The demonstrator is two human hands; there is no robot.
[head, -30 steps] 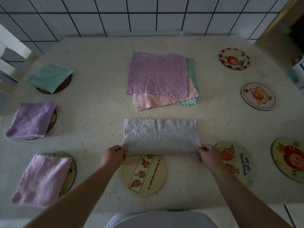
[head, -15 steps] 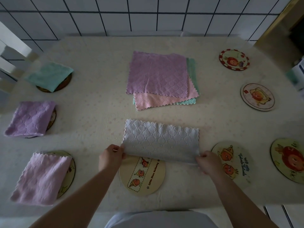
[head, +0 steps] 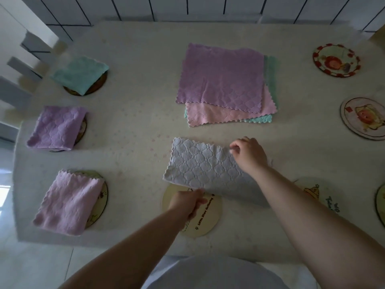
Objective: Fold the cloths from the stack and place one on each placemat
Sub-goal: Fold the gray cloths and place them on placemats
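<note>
A grey quilted cloth, folded once into a strip, lies near the table's front over a cream oval placemat. My left hand pinches its near edge above that placemat. My right hand pinches the cloth's far right corner, my forearm lying across the strip's right half. Behind it sits the stack of flat cloths, purple on top, pink and teal below.
Three placemats on the left carry folded cloths: teal, purple, pink. Bare picture placemats sit at the right, and one cut by the frame edge. A white chair stands far left.
My right hand has left the near right corner and moved up to the far right corner. My left hand slid right along the near edge. The view shifted closer.
</note>
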